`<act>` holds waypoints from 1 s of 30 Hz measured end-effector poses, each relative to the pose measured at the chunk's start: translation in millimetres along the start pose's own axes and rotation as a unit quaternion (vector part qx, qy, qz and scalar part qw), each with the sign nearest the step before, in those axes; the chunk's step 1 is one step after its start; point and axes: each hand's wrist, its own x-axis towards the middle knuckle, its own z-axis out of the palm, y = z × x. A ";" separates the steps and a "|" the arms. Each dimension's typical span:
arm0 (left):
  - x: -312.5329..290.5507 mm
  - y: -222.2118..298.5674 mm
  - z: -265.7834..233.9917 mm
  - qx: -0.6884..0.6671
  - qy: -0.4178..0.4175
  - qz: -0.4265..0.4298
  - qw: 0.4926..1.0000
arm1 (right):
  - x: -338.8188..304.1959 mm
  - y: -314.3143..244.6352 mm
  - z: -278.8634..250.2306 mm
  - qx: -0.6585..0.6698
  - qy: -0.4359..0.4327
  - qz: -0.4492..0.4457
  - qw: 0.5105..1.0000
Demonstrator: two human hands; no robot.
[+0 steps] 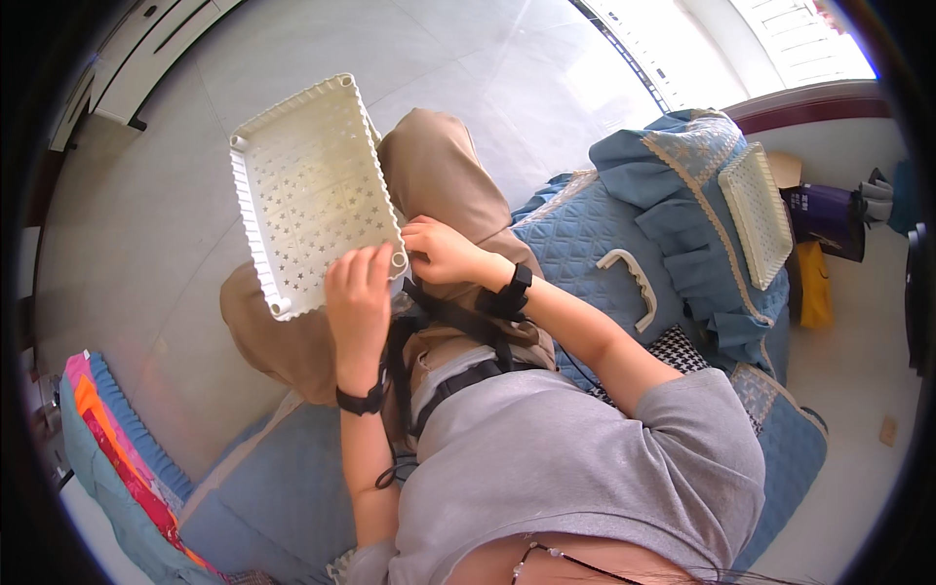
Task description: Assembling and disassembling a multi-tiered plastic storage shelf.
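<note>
A white plastic basket [317, 200] with star-shaped holes and a scalloped rim rests tilted across my thighs. Round sockets sit at its corners. My left hand [359, 288] grips the rim at the corner nearest me, its fingers bent over the edge and the thumb hidden. Close by, my right hand [441, 250] is closed just outside that same corner, fingertips pressed together against the basket's side. What those fingertips hold, if anything, is hidden. On the blue quilted seat to my right lies a curved white plastic handle [634, 285], touched by neither hand.
A second white piece with a patterned surface [756, 214] leans on the sofa's ruffled blue cover [673, 175]. Beyond it stand a dark purple bag [827, 219] and a yellow bag [814, 285]. Folded colourful cloths [122, 458] lie at lower left. Grey floor tiles [175, 195] spread ahead.
</note>
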 end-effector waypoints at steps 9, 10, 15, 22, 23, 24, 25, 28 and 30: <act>23.6 9.9 30.5 0.137 0.048 0.073 0.987 | -5.3 5.3 13.9 -0.018 -0.031 0.037 0.999; 25.3 9.9 30.7 0.139 0.035 0.080 0.986 | -4.3 6.1 15.5 -0.020 -0.014 0.033 0.999; 21.3 2.9 36.8 0.120 0.015 0.070 0.990 | 16.8 17.8 31.2 -0.106 -0.009 -0.100 0.989; 26.8 -25.9 9.3 0.142 0.077 0.027 0.986 | 47.2 1.4 32.6 0.000 -0.069 0.039 0.997; 30.8 -27.8 2.5 0.135 0.077 0.011 0.988 | 42.1 14.3 37.9 -0.069 -0.076 0.048 0.994; 34.4 -30.3 -3.8 0.135 0.079 0.015 0.988 | 34.0 21.2 40.3 -0.071 -0.073 0.048 0.994; 35.3 -34.9 -11.3 0.143 0.090 0.007 0.986 | 24.2 26.8 44.7 -0.089 -0.047 0.071 0.992; 35.4 -45.0 -31.7 0.160 0.089 -0.015 0.983 | 14.6 24.6 45.0 -0.101 -0.014 0.095 0.990; 29.9 -50.7 -45.0 0.189 0.107 -0.026 0.976 | 17.7 24.2 46.6 -0.094 -0.007 0.097 0.991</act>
